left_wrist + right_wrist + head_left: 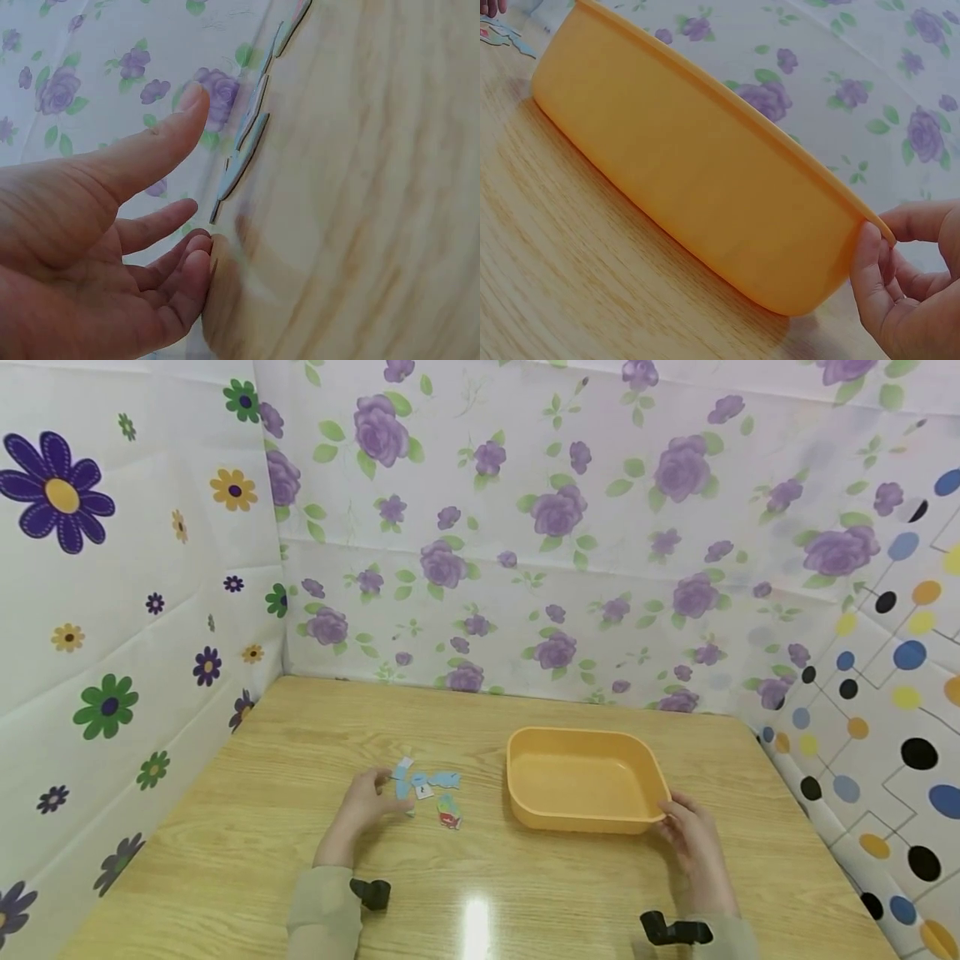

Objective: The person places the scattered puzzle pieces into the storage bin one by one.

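Several flat, light-blue cut-out pieces [446, 780] lie in a cluster on the wooden table, left of the middle. A red and green piece [449, 814] lies just in front of them. My left hand [366, 802] is at the left side of the cluster, thumb spread away from loosely bent fingers. In the left wrist view nothing sits between that thumb and the fingers [191, 277], and the pieces [244, 161] lie just beyond. My right hand [692, 835] pinches the rim of a yellow-orange plastic basin [682, 150] at its near right corner.
The wooden table [420, 893] carries the basin to the right of the pieces. A purple-flowered cloth [480, 543] hangs along the back edge. Patterned cloths stand at the left and right sides. Each wrist wears a small black camera.
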The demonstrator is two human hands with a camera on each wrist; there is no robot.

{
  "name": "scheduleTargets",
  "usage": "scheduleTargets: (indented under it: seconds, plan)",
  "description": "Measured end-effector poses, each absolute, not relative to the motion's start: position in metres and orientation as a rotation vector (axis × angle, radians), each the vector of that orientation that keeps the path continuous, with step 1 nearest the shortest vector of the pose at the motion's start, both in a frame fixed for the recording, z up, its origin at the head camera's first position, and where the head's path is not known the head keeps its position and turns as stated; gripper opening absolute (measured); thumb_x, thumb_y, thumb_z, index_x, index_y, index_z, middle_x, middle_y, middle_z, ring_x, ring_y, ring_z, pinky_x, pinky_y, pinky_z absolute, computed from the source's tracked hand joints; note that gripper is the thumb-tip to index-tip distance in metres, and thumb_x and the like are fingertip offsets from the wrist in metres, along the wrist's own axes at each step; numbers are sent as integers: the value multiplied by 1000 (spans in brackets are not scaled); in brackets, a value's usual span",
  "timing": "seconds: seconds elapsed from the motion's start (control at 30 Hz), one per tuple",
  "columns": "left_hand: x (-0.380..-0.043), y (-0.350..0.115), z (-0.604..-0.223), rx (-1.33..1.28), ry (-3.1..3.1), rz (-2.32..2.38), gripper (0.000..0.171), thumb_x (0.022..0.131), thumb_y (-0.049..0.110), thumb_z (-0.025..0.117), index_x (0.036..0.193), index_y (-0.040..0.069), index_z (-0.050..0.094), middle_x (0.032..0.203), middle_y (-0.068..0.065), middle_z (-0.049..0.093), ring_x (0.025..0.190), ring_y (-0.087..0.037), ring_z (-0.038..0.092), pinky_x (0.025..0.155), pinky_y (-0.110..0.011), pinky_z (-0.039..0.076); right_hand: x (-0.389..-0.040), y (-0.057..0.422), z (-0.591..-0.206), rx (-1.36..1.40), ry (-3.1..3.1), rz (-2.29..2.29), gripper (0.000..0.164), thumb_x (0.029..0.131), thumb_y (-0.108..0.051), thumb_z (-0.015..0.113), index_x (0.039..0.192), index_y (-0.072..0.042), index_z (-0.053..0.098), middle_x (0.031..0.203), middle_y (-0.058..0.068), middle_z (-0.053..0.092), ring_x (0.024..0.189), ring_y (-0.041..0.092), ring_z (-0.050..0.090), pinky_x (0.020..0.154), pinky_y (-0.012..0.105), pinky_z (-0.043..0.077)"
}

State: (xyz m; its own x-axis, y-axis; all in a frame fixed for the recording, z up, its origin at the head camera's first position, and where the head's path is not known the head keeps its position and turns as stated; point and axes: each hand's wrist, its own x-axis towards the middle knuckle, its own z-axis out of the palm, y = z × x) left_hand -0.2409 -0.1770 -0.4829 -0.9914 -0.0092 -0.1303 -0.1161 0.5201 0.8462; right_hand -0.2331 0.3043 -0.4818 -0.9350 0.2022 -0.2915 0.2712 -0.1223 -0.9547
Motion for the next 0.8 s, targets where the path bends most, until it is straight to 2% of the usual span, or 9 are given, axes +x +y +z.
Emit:
scheduleTargets:
  seconds: [0.23,0.47,0.6,0.8]
  plan:
    - [-241,-178,-489,-145,2636,1472,73,75,12,84,137,-4,48,143,-29,38,129,-48,40,104,-59,42,-232,304,-483,558,2025,-2262,50,99,-12,54,142,-1,32,88,-18,58,78,-2,57,74,13,54]
    - [-242,-175,-493,-137,2729,1374,75,69,14,88,131,-6,52,133,-29,41,120,-44,45,100,-56,46,-231,304,-481,575,1992,-2298,35,99,-13,54,131,-8,41,86,-17,59,74,-1,56,70,13,53]
    - [-243,-173,-494,-154,2761,1349,77,67,15,90,130,-7,52,132,-30,41,120,-45,44,101,-57,45,-232,304,-481,585,1947,-2335,23,99,-11,55,120,-13,46,85,-16,60,74,0,56,70,13,53]
    - [-245,-170,-496,-156,2818,1302,77,68,16,89,131,-8,51,133,-33,39,125,-50,37,103,-61,41,-232,306,-482,579,1907,-2345,22,99,-12,54,120,-15,46,85,-15,61,74,0,57,70,12,53]
